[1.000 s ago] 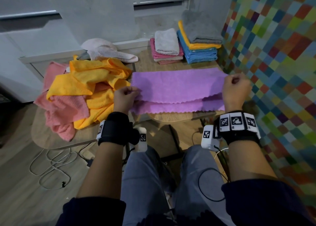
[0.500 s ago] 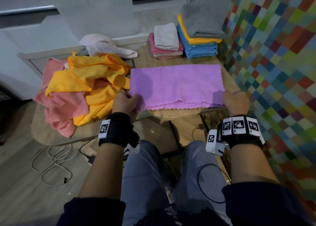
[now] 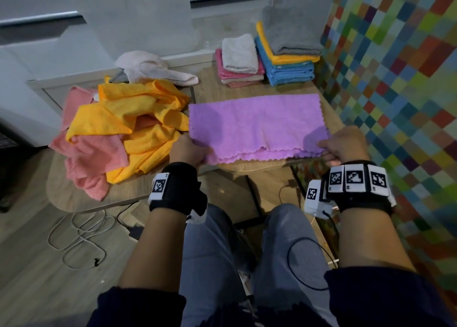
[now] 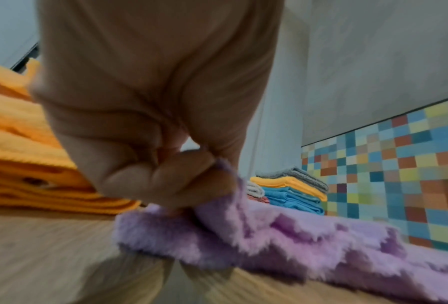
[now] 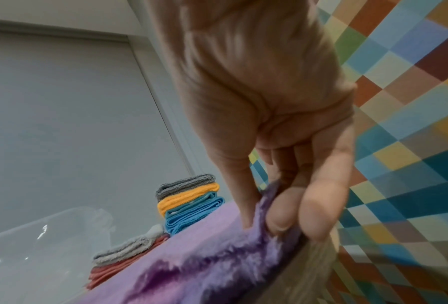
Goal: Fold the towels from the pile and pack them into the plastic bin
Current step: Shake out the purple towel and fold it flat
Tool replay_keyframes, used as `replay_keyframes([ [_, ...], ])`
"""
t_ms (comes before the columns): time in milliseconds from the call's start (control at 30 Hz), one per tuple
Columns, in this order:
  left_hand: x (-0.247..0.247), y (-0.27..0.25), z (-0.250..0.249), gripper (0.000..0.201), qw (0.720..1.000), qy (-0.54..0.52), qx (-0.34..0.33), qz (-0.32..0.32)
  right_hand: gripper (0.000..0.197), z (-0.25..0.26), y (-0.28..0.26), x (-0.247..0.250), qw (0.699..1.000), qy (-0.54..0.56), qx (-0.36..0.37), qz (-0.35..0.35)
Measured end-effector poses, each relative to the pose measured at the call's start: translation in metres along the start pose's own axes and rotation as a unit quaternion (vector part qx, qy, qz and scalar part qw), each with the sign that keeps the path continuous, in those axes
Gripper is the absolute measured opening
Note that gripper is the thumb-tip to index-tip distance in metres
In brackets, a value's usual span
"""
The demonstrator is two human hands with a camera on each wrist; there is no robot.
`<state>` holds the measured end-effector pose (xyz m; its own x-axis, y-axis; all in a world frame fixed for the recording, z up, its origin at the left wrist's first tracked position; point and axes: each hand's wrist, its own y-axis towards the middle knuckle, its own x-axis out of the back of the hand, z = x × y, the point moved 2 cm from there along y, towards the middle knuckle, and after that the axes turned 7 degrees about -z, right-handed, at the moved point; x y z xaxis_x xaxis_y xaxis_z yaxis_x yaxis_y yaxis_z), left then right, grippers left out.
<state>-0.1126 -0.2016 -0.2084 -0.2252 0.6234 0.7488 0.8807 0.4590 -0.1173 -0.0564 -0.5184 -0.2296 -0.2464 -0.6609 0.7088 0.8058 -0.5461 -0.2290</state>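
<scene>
Head view. A purple towel, folded double, lies flat on the wooden table at centre, its scalloped edges toward the person. The left hand grips the near left corner, at 7 o'clock of the towel; the right hand grips the near right corner at 5 o'clock. At 9 o'clock of the towel, touching its left edge, sits the unfolded pile: orange towels over pink towels, with a pale pink towel behind them. At 12 o'clock stand two folded stacks side by side: a grey towel on pink ones, and a grey, orange and blue stack. A multicoloured checked wall runs along 3 o'clock. Cables lie on the floor at 8 o'clock.

Left wrist view. The left hand has its fingers curled, pinching the purple towel at its corner. Orange towels lie at 9 o'clock; the folded stack shows at 3 o'clock.

Right wrist view. The right hand pinches the towel's corner between thumb and fingers at the table edge. A clear plastic bin shows at 8 o'clock, beyond the folded stacks; nothing is visible in the part of it that shows.
</scene>
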Motion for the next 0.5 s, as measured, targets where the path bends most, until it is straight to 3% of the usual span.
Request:
replay_keyframes([
  [67, 0.001, -0.004, -0.005, 0.013, 0.999, -0.025, 0.004, 0.027, 0.02, 0.002, 0.0, 0.002, 1.0, -0.003, 0.003, 0.003],
  [167, -0.005, -0.012, -0.005, 0.044, 0.991, -0.088, 0.044, 0.091, 0.017, -0.001, 0.0, 0.004, 1.0, -0.012, -0.001, 0.026],
  [233, -0.004, -0.013, -0.005, 0.05, 0.986, -0.108, 0.062, 0.112, 0.015, -0.004, 0.001, 0.005, 0.999, -0.024, -0.003, 0.039],
  [367, 0.008, 0.001, -0.001, 0.022, 0.971, -0.181, 0.079, 0.139, 0.006, 0.001, 0.0, 0.018, 0.997, -0.016, -0.014, 0.078],
  [500, 0.018, 0.025, 0.002, 0.014, 0.938, -0.327, 0.065, 0.096, 0.011, 0.02, 0.004, 0.03, 0.994, 0.05, -0.028, 0.097],
])
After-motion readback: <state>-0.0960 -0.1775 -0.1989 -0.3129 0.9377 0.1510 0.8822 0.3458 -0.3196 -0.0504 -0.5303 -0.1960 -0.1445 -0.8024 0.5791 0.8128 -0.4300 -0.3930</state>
